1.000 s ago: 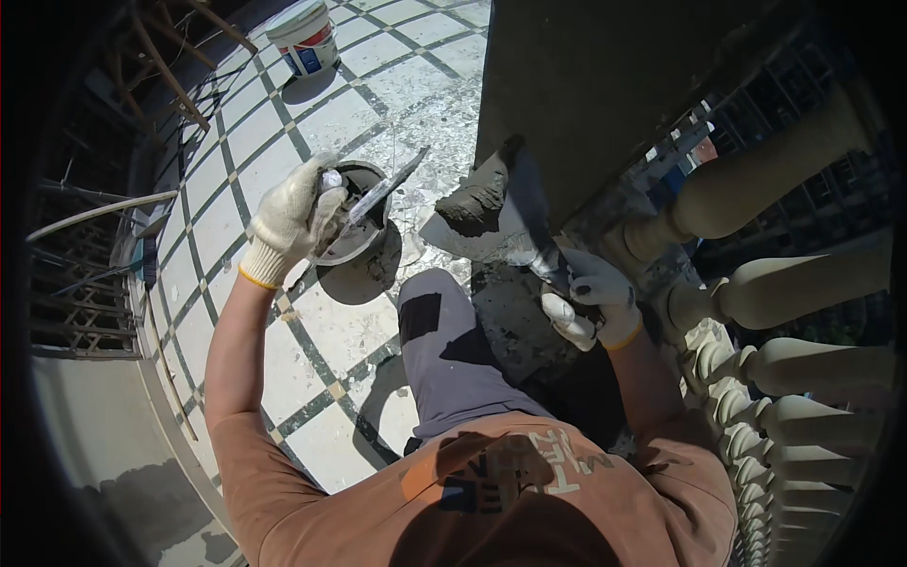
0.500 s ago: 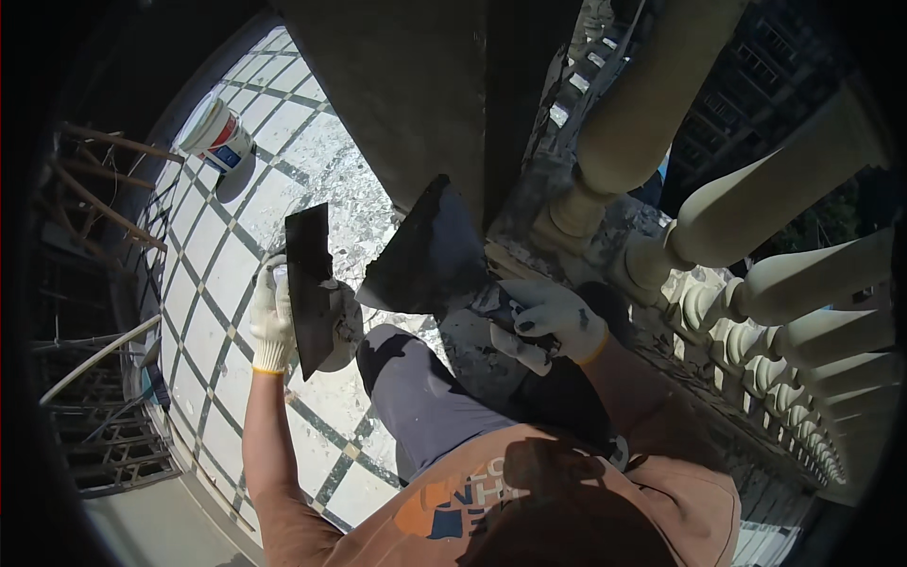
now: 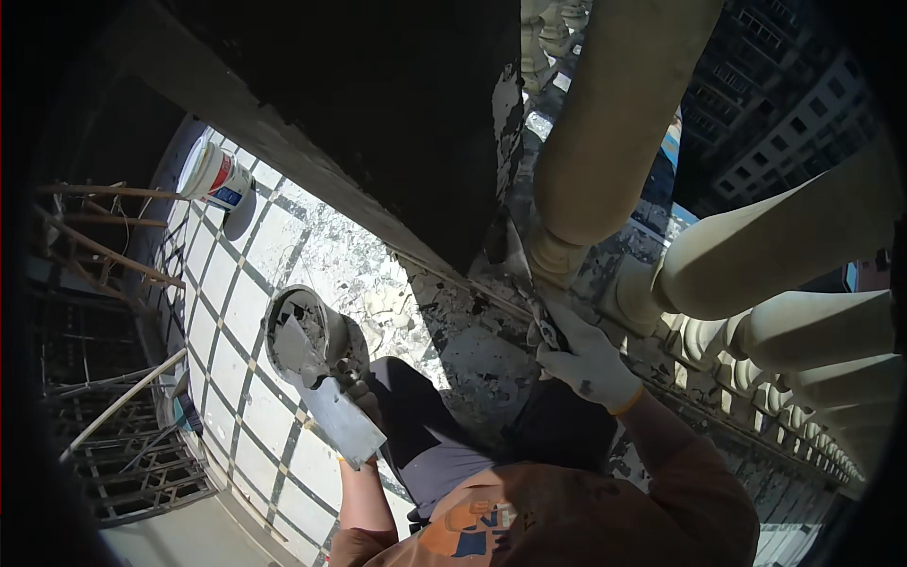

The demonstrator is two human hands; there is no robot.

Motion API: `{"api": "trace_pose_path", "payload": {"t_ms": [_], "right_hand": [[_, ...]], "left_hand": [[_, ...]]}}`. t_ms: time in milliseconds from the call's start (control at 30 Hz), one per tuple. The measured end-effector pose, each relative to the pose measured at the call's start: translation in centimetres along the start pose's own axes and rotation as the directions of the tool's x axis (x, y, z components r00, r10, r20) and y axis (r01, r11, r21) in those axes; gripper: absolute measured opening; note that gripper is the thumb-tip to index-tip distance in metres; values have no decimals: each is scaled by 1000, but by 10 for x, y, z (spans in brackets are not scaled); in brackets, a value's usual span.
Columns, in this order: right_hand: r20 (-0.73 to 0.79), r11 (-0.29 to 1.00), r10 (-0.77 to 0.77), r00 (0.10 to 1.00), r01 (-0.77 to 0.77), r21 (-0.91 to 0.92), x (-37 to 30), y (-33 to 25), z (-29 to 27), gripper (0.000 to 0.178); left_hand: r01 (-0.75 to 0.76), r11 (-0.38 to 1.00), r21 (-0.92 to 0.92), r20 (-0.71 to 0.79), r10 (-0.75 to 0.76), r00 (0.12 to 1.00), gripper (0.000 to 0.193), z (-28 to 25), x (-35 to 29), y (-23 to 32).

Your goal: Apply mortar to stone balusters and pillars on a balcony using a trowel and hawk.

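Note:
My left hand (image 3: 357,389), gloved and partly hidden, is closed on a steel plastering trowel (image 3: 345,420) with a long flat blade. It is held beside the rim of a dark bucket (image 3: 274,342) standing on the tiles, with pale grey material inside. My right hand (image 3: 590,367), in a white glove with a yellow cuff, is wrapped round the handle of a wide putty knife (image 3: 515,260). Seen nearly edge-on, its blade reaches the lower corner of the dark pillar (image 3: 378,123), beside the nearest baluster; whether it touches the surface I cannot tell.
Cream balusters (image 3: 624,123) run along the right. A white bucket (image 3: 215,178) stands on the tiled floor (image 3: 255,397), which is splattered with flakes near the pillar. Wooden trestle legs (image 3: 113,222), a pale pole (image 3: 123,406) and metal railings (image 3: 142,472) lie to the left.
The putty knife has swung from broadside to nearly edge-on at the pillar's corner. My left hand has moved right and toward me, its trowel now tilted, and the bucket has come into clearer view.

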State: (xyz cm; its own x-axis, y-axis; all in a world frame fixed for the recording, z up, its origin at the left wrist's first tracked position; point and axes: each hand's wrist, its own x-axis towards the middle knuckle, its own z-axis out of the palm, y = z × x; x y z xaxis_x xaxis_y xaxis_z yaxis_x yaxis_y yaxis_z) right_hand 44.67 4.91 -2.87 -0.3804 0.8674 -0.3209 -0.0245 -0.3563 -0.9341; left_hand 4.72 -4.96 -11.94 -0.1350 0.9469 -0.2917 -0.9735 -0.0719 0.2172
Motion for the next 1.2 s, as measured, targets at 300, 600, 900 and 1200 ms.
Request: {"api": "trace_pose_path", "payload": {"t_ms": [300, 600, 900, 1200], "right_hand": [[-164, 856, -453, 876, 377, -354, 54, 48, 5, 55], [-559, 935, -275, 782, 81, -346, 99, 16, 51, 19], [-729, 958, -227, 645, 14, -286, 151, -6, 54, 46], [-694, 891, -375, 614, 33, -452, 188, -39, 46, 34]], "left_hand": [[216, 957, -194, 89, -202, 975, 33, 5, 23, -29], [505, 824, -257, 91, -499, 862, 42, -14, 85, 11], [818, 548, -176, -21, -833, 554, 23, -18, 123, 54], [786, 605, -131, -165, -795, 584, 27, -19, 138, 73]]}}
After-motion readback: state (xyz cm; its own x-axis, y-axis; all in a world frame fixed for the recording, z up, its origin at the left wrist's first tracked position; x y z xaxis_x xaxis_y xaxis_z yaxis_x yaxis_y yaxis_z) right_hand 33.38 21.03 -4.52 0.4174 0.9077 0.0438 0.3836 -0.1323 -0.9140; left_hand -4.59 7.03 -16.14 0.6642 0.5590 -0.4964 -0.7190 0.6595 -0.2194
